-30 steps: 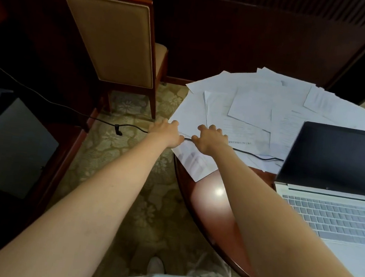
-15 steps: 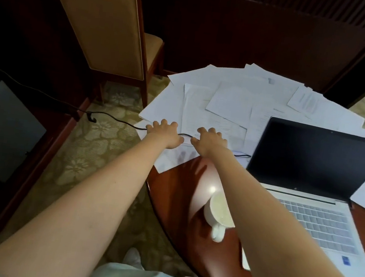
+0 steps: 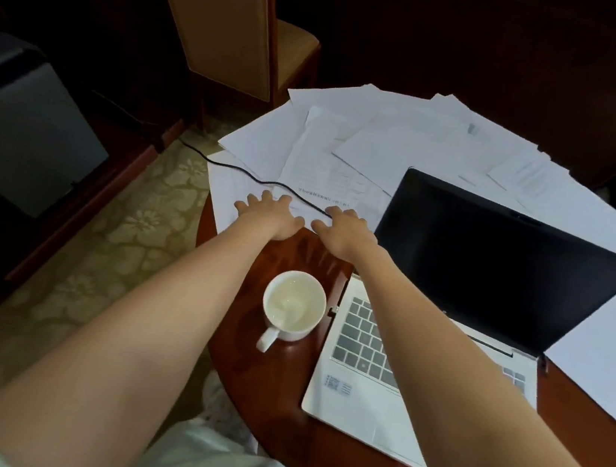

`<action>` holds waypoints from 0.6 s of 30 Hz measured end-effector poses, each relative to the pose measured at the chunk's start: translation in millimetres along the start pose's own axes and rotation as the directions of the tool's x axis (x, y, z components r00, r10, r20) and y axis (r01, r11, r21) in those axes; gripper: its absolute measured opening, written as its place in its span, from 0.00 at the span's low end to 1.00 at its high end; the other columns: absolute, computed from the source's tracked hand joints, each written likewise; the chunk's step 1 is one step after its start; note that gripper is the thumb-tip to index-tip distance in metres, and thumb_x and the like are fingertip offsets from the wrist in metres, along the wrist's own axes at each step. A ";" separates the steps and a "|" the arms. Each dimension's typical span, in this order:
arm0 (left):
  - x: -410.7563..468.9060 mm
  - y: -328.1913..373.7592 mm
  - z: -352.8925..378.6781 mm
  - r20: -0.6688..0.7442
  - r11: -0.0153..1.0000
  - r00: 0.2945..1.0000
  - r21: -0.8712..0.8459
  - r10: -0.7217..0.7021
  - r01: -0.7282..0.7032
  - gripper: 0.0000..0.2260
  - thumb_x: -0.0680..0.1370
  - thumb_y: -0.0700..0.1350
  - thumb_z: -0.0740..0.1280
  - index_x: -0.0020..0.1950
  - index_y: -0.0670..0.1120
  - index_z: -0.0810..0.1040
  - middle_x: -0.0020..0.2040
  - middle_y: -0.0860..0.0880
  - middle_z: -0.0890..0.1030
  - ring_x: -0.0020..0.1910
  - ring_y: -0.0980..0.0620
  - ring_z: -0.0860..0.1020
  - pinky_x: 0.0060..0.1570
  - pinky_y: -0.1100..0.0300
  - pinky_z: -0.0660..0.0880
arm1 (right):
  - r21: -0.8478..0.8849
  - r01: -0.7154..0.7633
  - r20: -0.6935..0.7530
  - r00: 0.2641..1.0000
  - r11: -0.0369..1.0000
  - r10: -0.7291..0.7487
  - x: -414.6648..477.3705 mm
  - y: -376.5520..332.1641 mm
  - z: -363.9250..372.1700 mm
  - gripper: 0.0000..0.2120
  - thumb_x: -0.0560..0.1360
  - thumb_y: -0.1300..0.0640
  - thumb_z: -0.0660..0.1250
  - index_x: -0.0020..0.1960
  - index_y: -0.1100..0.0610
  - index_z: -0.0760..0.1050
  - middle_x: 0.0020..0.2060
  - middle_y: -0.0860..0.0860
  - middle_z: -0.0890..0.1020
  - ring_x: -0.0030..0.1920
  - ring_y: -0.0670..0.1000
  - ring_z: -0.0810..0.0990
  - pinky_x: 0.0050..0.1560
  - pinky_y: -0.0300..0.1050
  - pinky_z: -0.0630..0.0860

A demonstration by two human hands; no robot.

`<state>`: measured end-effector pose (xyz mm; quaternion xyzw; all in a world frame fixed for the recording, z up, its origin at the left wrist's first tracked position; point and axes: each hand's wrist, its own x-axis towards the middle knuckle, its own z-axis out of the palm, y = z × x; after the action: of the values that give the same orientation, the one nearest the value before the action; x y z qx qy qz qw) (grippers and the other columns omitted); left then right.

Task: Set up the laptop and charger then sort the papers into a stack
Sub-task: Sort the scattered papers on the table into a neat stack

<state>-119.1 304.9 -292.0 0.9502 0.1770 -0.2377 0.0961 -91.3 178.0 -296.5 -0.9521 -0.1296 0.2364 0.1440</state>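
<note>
An open silver laptop [image 3: 432, 351] with a dark screen stands on the round wooden table [image 3: 274, 417]. Several white papers [image 3: 380, 145] lie scattered behind and left of it. A black charger cable [image 3: 251, 175] runs from the floor at the left across the papers toward the laptop. My left hand [image 3: 269, 214] lies with fingers spread on the near papers just below the cable. My right hand [image 3: 342, 230] rests beside it, fingers curled at the cable's end; whether it grips the cable is unclear.
A white mug [image 3: 292, 309] stands on the table between my arms, handle toward me. A padded wooden chair [image 3: 224, 22] stands behind the table at the left. A dark cabinet [image 3: 26, 129] sits left on the patterned carpet [image 3: 122, 232].
My view has swung down and right, bringing the mug and more of the laptop into sight. Both hands have stayed on the papers by the cable, my left fingers now spread.
</note>
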 end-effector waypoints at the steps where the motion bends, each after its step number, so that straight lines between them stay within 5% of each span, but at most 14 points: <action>1: -2.4 0.3 0.1 0.003 1.000 1.000 -0.006 -0.016 0.016 0.27 0.80 0.60 0.51 0.77 0.52 0.50 0.78 0.44 0.50 0.75 0.39 0.52 0.72 0.42 0.49 | 0.007 0.013 0.007 1.000 1.000 -0.013 -0.6 0.6 -0.7 0.26 0.80 0.45 0.52 0.75 0.53 0.56 0.73 0.57 0.61 0.71 0.61 0.62 0.69 0.58 0.62; 18: 11.4 1.0 -40.6 -0.060 0.999 0.997 -0.023 -0.049 0.048 0.28 0.81 0.59 0.51 0.77 0.51 0.49 0.78 0.43 0.48 0.76 0.38 0.48 0.72 0.42 0.49 | -0.008 0.117 -0.057 0.992 0.993 -0.117 18.9 -20.0 -42.0 0.25 0.81 0.46 0.53 0.75 0.54 0.57 0.73 0.57 0.61 0.71 0.61 0.61 0.69 0.57 0.60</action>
<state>-92.4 318.1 -262.2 0.9513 0.2056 -0.2091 0.0952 -58.2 193.6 -262.0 -0.9497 -0.1815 0.1999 0.1589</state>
